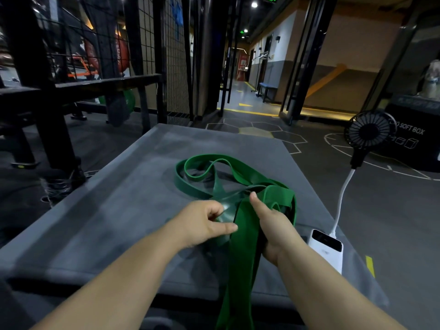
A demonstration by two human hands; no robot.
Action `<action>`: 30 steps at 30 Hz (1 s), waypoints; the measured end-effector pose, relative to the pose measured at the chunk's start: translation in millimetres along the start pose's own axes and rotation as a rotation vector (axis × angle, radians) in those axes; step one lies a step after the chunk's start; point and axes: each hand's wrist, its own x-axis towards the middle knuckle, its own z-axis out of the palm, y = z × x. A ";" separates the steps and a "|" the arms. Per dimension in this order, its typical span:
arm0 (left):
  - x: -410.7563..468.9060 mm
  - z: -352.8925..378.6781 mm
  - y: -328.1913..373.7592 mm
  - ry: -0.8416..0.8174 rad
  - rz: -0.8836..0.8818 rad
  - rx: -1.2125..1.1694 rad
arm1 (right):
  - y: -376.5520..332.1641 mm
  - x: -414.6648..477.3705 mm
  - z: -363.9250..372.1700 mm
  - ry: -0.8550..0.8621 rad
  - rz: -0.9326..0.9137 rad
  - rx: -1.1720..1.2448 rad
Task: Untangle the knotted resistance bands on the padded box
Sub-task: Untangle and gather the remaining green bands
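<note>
Centre frame: green resistance bands (279, 195) lie knotted on the grey padded box (114, 198). The left hand (204, 222) pinches a thin stretched length, and the right hand (271, 225) grips a wide one. Feeding slack toward the knot, rather than pulling, should loosen it.

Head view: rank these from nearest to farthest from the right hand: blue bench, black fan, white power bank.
1. white power bank, just right of the right hand.
2. black fan, beyond, to the right.
3. blue bench, far down the corridor.

Dim room, bright ceiling spotlights, wide-angle bending at edges, slight motion blur.
</note>
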 end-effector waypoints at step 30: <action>-8.7 -12.0 5.0 -0.207 -0.619 -0.894 | 17.5 -42.8 13.9 -0.817 0.008 -0.048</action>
